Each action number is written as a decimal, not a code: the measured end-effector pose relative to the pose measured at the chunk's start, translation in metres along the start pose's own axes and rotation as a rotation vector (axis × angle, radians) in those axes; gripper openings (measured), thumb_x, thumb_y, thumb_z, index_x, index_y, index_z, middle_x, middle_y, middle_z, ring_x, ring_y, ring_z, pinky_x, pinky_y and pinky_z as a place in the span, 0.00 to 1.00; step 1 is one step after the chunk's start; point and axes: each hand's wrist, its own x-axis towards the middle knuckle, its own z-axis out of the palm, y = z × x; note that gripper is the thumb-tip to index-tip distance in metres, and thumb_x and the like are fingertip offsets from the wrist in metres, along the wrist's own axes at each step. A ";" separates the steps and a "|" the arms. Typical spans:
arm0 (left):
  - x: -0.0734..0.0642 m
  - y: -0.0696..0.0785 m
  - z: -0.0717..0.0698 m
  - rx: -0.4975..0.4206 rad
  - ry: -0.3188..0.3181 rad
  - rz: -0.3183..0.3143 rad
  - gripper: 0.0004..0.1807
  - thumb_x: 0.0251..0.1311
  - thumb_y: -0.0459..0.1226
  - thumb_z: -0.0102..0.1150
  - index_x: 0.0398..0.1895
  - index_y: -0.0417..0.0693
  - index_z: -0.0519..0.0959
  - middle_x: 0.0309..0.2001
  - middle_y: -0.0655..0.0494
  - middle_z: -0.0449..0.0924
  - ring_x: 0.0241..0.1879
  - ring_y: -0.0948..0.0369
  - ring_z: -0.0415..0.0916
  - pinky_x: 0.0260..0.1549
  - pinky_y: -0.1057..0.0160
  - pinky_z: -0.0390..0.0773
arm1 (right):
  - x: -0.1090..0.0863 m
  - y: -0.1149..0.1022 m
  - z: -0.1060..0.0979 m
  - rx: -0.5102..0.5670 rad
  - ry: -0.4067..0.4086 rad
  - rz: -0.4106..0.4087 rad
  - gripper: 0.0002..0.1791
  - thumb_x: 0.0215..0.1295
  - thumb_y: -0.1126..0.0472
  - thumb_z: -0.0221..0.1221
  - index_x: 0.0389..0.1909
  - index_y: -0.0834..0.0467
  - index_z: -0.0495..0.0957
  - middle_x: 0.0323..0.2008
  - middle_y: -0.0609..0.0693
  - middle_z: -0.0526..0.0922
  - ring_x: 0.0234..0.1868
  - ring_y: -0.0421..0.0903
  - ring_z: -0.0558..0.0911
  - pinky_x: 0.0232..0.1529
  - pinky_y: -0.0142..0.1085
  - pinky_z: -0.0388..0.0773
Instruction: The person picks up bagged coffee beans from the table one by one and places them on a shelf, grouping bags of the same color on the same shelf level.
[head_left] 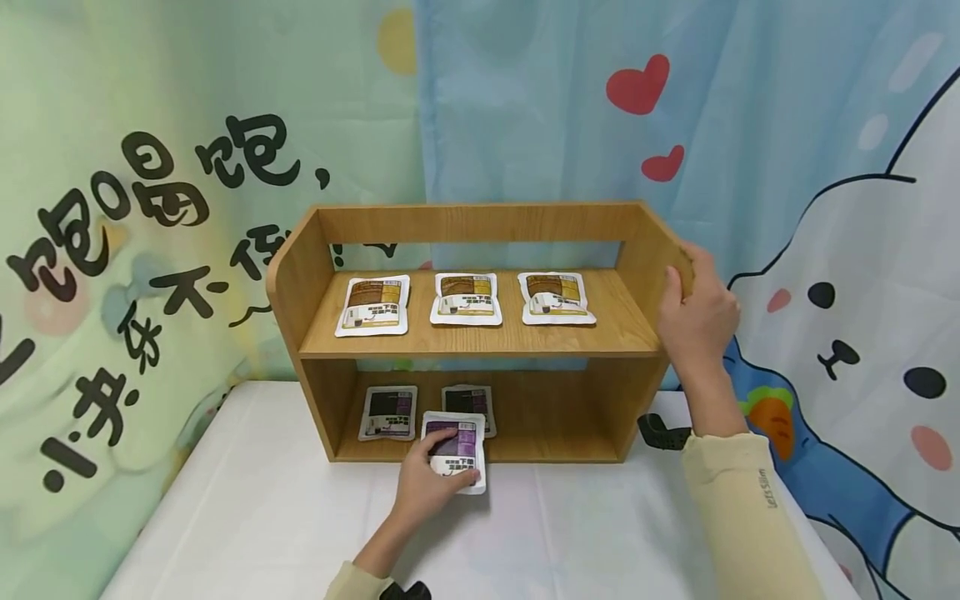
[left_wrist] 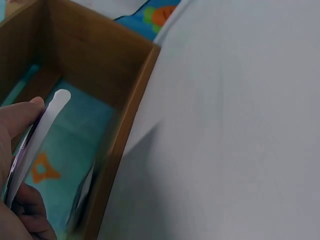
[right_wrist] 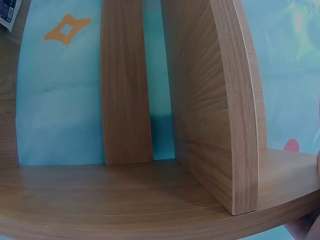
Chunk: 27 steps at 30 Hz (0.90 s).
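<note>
My left hand (head_left: 423, 487) pinches a flat white pouch (head_left: 468, 440) with a purple label, thumb on its face, at the front of the lower tier of a two-tier wooden shelf (head_left: 558, 417). Seen edge-on, this pouch (left_wrist: 42, 132) is between thumb and fingers in the left wrist view. Two dark-purple-labelled pouches, one at left (head_left: 387, 414) and one partly hidden behind the held pouch (head_left: 480, 404), are in the lower tier. My right hand (head_left: 699, 312) grips the shelf's right side panel (head_left: 660, 258); only a sliver of that hand shows in the right wrist view.
On the upper tier lie three brown-and-yellow-labelled pouches, at left (head_left: 373, 306), middle (head_left: 466, 300) and right (head_left: 556, 298). The shelf stands on a white-covered table (head_left: 570, 533). Printed curtains (head_left: 517, 100) hang close behind and at both sides.
</note>
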 end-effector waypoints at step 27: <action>0.070 0.028 0.116 0.056 -0.048 -0.031 0.34 0.40 0.50 0.78 0.55 0.55 0.78 0.54 0.49 0.76 0.54 0.49 0.73 0.49 0.52 0.74 | 0.001 0.003 0.000 0.004 0.019 -0.007 0.19 0.73 0.54 0.52 0.61 0.55 0.73 0.49 0.61 0.82 0.39 0.63 0.81 0.38 0.55 0.76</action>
